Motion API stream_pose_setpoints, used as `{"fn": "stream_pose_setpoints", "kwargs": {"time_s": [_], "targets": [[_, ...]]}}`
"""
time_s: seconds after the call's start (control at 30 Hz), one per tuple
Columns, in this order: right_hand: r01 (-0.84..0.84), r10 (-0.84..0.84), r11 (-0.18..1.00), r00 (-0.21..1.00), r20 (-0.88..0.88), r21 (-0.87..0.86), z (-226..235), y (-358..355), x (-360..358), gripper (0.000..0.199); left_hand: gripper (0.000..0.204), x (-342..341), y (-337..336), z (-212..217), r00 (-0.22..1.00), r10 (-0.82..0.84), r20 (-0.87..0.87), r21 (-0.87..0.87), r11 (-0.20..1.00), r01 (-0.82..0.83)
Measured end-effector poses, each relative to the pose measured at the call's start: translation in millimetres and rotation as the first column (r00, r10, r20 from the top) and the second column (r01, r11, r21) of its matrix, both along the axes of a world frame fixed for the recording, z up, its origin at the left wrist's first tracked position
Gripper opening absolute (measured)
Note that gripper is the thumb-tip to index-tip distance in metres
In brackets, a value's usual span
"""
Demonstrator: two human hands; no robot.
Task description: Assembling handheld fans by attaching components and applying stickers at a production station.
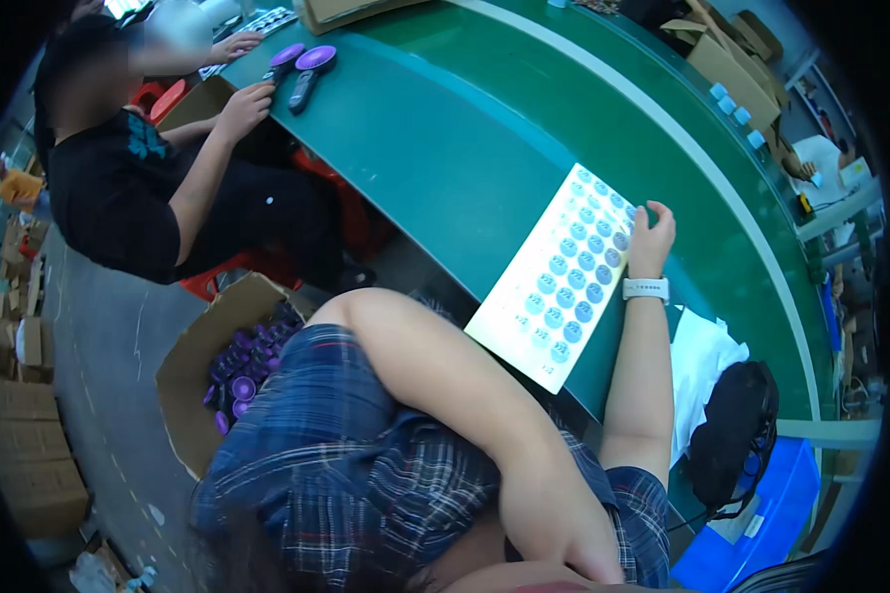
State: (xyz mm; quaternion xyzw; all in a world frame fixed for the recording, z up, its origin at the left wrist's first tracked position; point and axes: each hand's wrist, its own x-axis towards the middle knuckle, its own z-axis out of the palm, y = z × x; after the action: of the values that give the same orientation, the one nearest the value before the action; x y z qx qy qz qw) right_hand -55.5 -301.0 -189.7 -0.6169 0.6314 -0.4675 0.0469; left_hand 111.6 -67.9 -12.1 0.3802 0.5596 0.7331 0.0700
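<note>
A pale yellow sheet of round blue-grey stickers (554,287) lies on the green table (445,158), its near corner hanging over the table's edge. My right hand (651,237), a white watch on its wrist, grips the sheet's far right edge with curled fingers. My left arm (445,395) bends down to my left, with a plaid sleeve below it. Its hand is hidden from view.
On the floor to my left stands an open cardboard box (193,366) of purple hand fans. A seated person in black (119,188) has hands at the table by two purple fans (302,67). A black bag (732,435), a blue bin (771,514) and stacked cartons (30,465) stand around.
</note>
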Motion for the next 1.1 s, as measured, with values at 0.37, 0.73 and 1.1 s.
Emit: {"fn": "stream_pose_setpoints", "kwargs": {"time_s": [0.37,0.73,1.1], "targets": [[0.020,-0.020,1.000,0.998,-0.059,-0.003,0.6,0.4,-0.5,0.027,0.017,106.6,-26.2,34.3,0.490,0.807,-0.329,0.327,0.585,-0.742],[0.018,-0.018,1.000,1.000,0.017,0.022,10.2,-2.1,8.3,0.027,0.015,113.0,-16.6,27.7,0.569,0.716,-0.404,0.304,0.692,-0.655],[-0.005,0.007,1.000,0.997,0.076,-0.025,-1.3,1.4,2.2,0.025,0.040,246.9,-228.7,-103.0,-0.284,0.436,-0.854,-0.445,-0.895,-0.037]]}}
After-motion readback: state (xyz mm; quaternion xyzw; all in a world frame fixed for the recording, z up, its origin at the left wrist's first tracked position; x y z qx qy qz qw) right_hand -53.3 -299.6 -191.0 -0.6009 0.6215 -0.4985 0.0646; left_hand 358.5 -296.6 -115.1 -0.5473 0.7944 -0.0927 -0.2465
